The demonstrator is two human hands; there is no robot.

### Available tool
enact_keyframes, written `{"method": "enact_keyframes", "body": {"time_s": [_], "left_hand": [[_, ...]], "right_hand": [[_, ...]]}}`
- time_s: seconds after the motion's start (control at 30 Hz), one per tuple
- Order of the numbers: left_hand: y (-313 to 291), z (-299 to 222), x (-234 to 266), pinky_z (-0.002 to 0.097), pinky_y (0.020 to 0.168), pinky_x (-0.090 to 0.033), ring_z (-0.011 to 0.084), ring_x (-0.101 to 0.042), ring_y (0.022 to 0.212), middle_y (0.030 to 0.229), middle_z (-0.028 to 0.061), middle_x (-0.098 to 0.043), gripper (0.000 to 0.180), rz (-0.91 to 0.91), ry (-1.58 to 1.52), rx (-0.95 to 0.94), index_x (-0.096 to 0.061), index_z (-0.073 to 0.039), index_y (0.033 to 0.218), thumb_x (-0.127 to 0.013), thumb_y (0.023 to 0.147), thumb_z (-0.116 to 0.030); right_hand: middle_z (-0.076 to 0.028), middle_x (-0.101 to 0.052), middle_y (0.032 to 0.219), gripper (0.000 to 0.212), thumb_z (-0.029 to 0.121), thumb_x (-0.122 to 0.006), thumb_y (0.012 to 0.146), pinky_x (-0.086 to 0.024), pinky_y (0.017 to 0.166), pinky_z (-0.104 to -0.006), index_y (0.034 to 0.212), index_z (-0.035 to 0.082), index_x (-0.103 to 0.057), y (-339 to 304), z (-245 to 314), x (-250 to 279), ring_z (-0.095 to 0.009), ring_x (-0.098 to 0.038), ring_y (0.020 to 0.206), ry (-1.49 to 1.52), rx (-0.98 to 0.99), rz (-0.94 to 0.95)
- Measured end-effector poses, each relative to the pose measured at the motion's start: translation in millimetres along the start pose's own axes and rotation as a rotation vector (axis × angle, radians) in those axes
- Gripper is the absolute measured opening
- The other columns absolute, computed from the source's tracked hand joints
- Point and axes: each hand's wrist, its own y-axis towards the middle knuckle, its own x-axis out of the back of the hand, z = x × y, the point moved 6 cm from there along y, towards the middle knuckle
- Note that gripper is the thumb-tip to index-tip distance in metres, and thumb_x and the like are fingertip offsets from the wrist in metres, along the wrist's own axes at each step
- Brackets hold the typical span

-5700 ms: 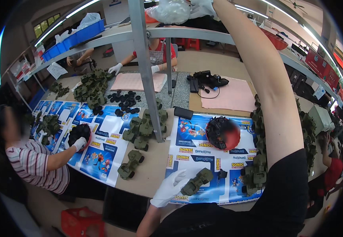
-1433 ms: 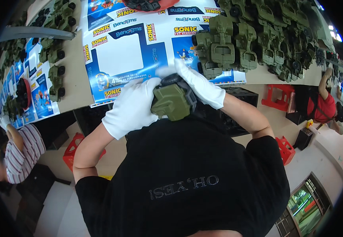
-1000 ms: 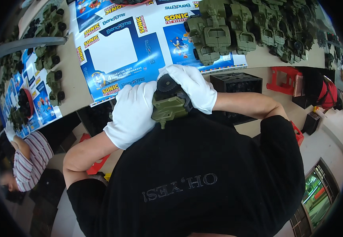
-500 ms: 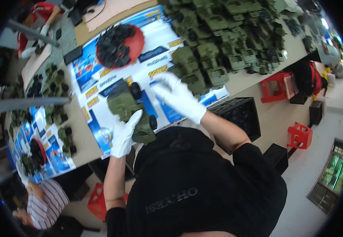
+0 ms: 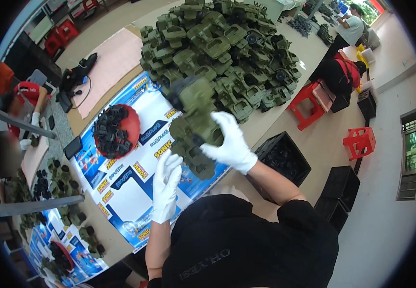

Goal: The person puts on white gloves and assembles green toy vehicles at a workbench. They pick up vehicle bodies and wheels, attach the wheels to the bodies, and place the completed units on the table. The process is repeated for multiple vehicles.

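A green toy vehicle (image 5: 199,103) with dark wheels, blurred by motion, is held up in my right hand (image 5: 231,145), its gloved fingers and thumb around the near end. Behind it, another green toy vehicle (image 5: 199,162) lies at the near edge of the printed sheet (image 5: 133,191). My left hand (image 5: 165,185), also in a white glove, is raised over the sheet to the left of that vehicle. Its fingers are slightly bent and apart, with nothing in them. Beyond my hands rises a large heap of green toy vehicles (image 5: 217,45).
A red bowl (image 5: 133,126) of black parts stands on the sheet. Black crates (image 5: 288,161) are on my right, near red stools (image 5: 360,144). A metal bar (image 5: 35,206) crosses at left, where other people work at another table. One person (image 5: 339,79) sits at far right.
The toy vehicle has passed from my left hand to my right and moved up toward the heap. My left hand has let go. The view has swung to the right.
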Motion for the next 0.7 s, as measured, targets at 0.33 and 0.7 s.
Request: {"method": "enact_keyframes", "body": {"time_s": [0.33, 0.7], "left_hand": [[-19.0, 82.4, 51.0, 0.0332, 0.089, -0.048, 0.0196, -0.062, 0.098, 0.109, 0.0104, -0.062, 0.035, -0.228, -0.019, 0.324, -0.056, -0.003, 0.123, -0.06, 0.094, -0.023], [-64.0, 84.9, 93.0, 0.0288, 0.084, -0.046, 0.0162, -0.058, 0.093, 0.108, 0.0102, -0.061, 0.039, -0.504, 0.216, 0.32, -0.053, 0.004, 0.122, -0.06, 0.094, -0.022]], "right_hand": [[-0.022, -0.05, 0.132, 0.081, 0.034, -0.08, 0.068, -0.038, 0.104, -0.038, 0.134, 0.0, -0.046, 184.9, -93.4, 182.9, -0.031, -0.049, 0.123, -0.101, -0.193, -0.292], [-0.022, -0.057, 0.127, 0.094, 0.057, -0.07, 0.062, -0.042, 0.101, -0.0349, 0.135, 0.002, -0.047, 493.7, -187.6, 206.2, -0.033, -0.055, 0.118, -0.679, -0.2, 0.039]]}}
